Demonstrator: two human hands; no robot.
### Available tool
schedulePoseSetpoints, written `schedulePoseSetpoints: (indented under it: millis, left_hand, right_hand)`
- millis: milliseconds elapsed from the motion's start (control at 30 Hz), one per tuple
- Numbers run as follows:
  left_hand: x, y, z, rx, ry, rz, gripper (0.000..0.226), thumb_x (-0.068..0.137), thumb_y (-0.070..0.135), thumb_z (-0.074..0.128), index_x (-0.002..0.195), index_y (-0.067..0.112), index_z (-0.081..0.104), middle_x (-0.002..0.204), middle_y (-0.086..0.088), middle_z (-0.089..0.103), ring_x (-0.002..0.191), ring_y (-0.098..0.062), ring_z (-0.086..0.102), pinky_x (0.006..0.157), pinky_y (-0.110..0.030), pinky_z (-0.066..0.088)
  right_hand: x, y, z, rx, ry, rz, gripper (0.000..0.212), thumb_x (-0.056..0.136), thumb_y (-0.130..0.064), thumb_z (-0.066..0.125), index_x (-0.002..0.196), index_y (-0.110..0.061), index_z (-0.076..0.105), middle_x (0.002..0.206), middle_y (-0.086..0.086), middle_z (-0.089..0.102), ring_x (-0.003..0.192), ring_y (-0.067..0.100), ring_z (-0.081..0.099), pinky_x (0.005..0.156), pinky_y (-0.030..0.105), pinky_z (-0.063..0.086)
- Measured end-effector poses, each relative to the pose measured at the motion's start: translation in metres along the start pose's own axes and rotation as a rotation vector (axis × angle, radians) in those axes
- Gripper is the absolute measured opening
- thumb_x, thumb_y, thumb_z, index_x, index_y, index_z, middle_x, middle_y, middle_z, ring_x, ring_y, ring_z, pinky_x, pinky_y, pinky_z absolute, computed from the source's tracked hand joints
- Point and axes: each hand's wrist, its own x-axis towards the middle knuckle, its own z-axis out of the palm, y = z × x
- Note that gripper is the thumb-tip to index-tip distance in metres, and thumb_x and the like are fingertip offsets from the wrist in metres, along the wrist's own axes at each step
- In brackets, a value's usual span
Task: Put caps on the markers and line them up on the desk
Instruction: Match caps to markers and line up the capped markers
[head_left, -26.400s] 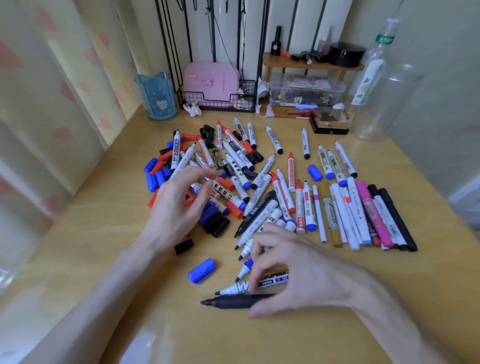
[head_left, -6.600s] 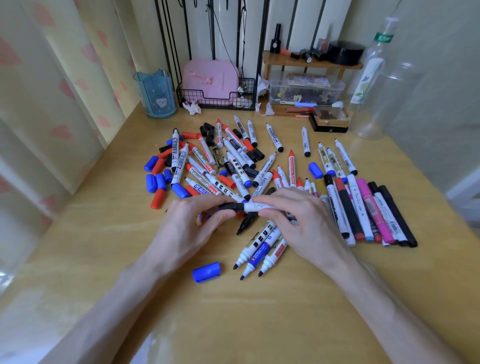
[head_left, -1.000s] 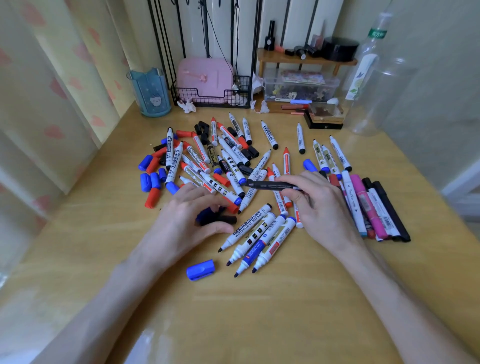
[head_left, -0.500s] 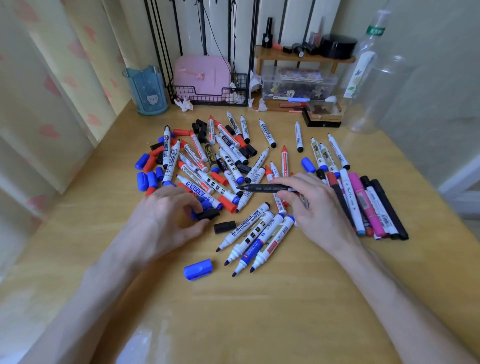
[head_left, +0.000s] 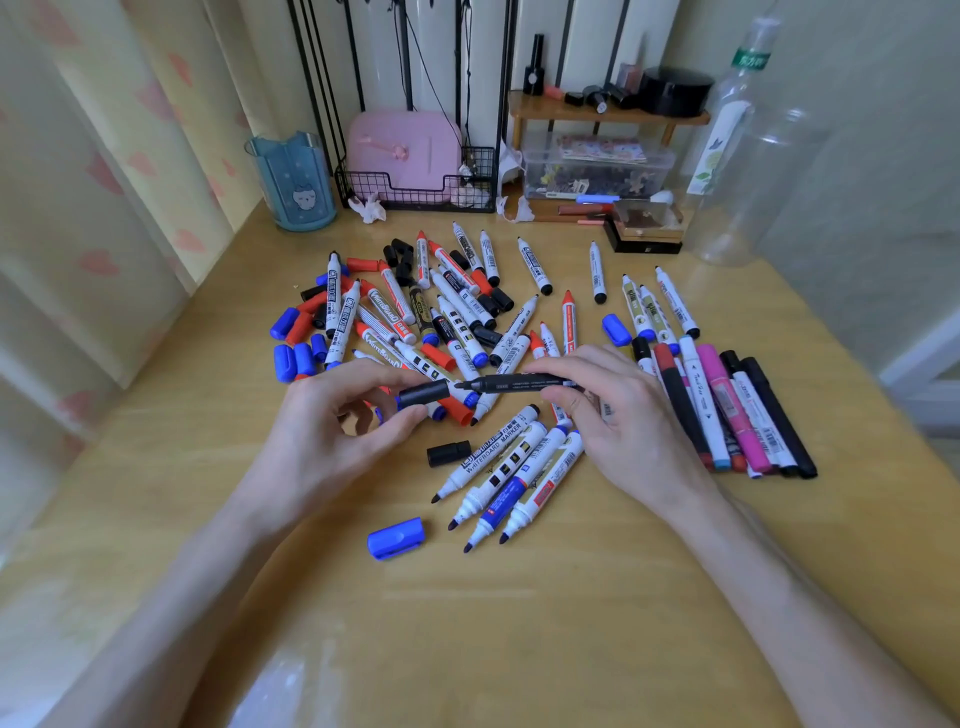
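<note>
My right hand (head_left: 618, 415) pinches a black marker (head_left: 511, 385) held level, its bare tip pointing left. My left hand (head_left: 332, 431) pinches a black cap (head_left: 423, 393) just left of that tip, the two nearly touching. Below them lie several uncapped white markers (head_left: 511, 470) side by side, with a loose black cap (head_left: 449, 453) and a loose blue cap (head_left: 396, 537). A jumbled pile of markers and caps (head_left: 431, 312) fills the middle of the wooden desk (head_left: 519, 623). At the right, capped markers (head_left: 727, 410) lie in a row.
Along the back stand a blue cup (head_left: 291, 179), a wire basket with a pink box (head_left: 410, 156), a small wooden shelf (head_left: 608, 111) over a clear box, and clear plastic bottles (head_left: 737, 135). Curtains hang at the left.
My left hand picked a black cap from the pile and raised it to the marker's tip. One black cap stayed behind on the desk. My right hand kept the black marker level.
</note>
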Motion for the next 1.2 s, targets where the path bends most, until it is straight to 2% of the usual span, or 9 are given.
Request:
schedulePoseSetpoints:
  millis: [133,267,333,500,633,733,867,967,1200]
  left_hand:
    - [-0.001,0.0,0.005,-0.059,-0.056,-0.049,0.02,0.089,0.032,0.074,0.109,0.029,0.073,0.096,0.009,0.075,0.074,-0.019,0.071,0.07,-0.025,0.056]
    - [-0.001,-0.002,0.006,-0.047,-0.087,-0.061,0.018,0.095,0.026,0.072,0.113,0.025,0.072,0.084,-0.001,0.073,0.065,-0.022,0.07,0.071,-0.023,0.055]
    - [-0.001,-0.001,0.006,-0.048,-0.078,-0.061,0.02,0.094,0.028,0.071,0.114,0.025,0.072,0.08,0.003,0.072,0.065,-0.021,0.069,0.072,-0.019,0.054]
    - [-0.001,0.003,0.008,-0.067,-0.106,-0.048,0.02,0.094,0.025,0.072,0.114,0.022,0.072,0.08,0.015,0.073,0.069,-0.017,0.072,0.073,-0.014,0.052]
    - [-0.002,0.004,0.012,-0.068,-0.103,-0.025,0.018,0.096,0.027,0.07,0.114,0.028,0.073,0.08,0.011,0.074,0.072,-0.015,0.073,0.075,-0.027,0.058]
    - [-0.002,0.003,0.015,-0.055,-0.06,-0.01,0.02,0.096,0.03,0.069,0.113,0.039,0.071,0.085,0.007,0.077,0.076,-0.017,0.075,0.079,-0.036,0.059]
    - [0.001,0.003,0.018,-0.062,-0.048,0.005,0.02,0.099,0.022,0.067,0.111,0.036,0.074,0.082,0.011,0.075,0.075,-0.01,0.073,0.08,-0.03,0.06]
    - [0.002,0.002,0.019,-0.082,-0.019,0.005,0.026,0.099,0.018,0.066,0.108,0.041,0.072,0.081,0.004,0.074,0.072,-0.012,0.071,0.077,-0.029,0.06]
    - [0.006,0.0,0.019,-0.081,0.002,0.014,0.029,0.1,0.008,0.066,0.109,0.034,0.074,0.081,-0.001,0.073,0.07,-0.016,0.068,0.077,-0.032,0.06]
  right_hand:
    - [-0.001,0.0,0.002,0.001,-0.001,-0.019,0.029,0.099,-0.007,0.066,0.126,-0.016,0.073,0.1,-0.008,0.064,0.097,0.012,0.056,0.085,0.025,0.046]
    - [-0.002,0.001,0.001,0.008,0.001,-0.031,0.031,0.099,-0.007,0.066,0.127,-0.017,0.073,0.103,-0.004,0.066,0.1,0.015,0.058,0.087,0.032,0.05]
    - [-0.002,0.002,0.001,0.007,0.005,-0.037,0.031,0.098,-0.007,0.066,0.127,-0.017,0.073,0.103,-0.003,0.066,0.1,0.016,0.058,0.087,0.032,0.05]
    - [-0.001,0.0,0.004,0.002,0.015,-0.065,0.031,0.096,-0.008,0.07,0.125,-0.017,0.074,0.102,-0.007,0.066,0.098,0.007,0.056,0.084,0.017,0.042]
    - [-0.002,-0.002,0.007,0.039,-0.009,-0.084,0.033,0.095,-0.014,0.072,0.128,-0.016,0.073,0.099,-0.009,0.064,0.09,0.003,0.057,0.082,0.015,0.043]
    - [-0.003,-0.001,0.009,0.101,-0.029,-0.054,0.031,0.098,-0.014,0.069,0.128,-0.014,0.073,0.096,-0.011,0.063,0.078,0.007,0.057,0.068,0.018,0.044]
    - [-0.003,-0.004,0.015,0.053,-0.002,-0.047,0.029,0.096,-0.007,0.071,0.124,-0.012,0.075,0.09,-0.018,0.061,0.073,-0.008,0.053,0.066,0.006,0.035]
    - [-0.005,-0.006,0.019,0.051,0.012,-0.035,0.031,0.094,0.0,0.071,0.123,-0.008,0.075,0.089,-0.027,0.055,0.074,-0.014,0.054,0.066,0.001,0.035]
    - [-0.005,-0.012,0.023,0.066,0.065,-0.016,0.033,0.094,0.0,0.071,0.126,-0.01,0.073,0.098,-0.005,0.074,0.071,-0.002,0.058,0.057,0.005,0.037]
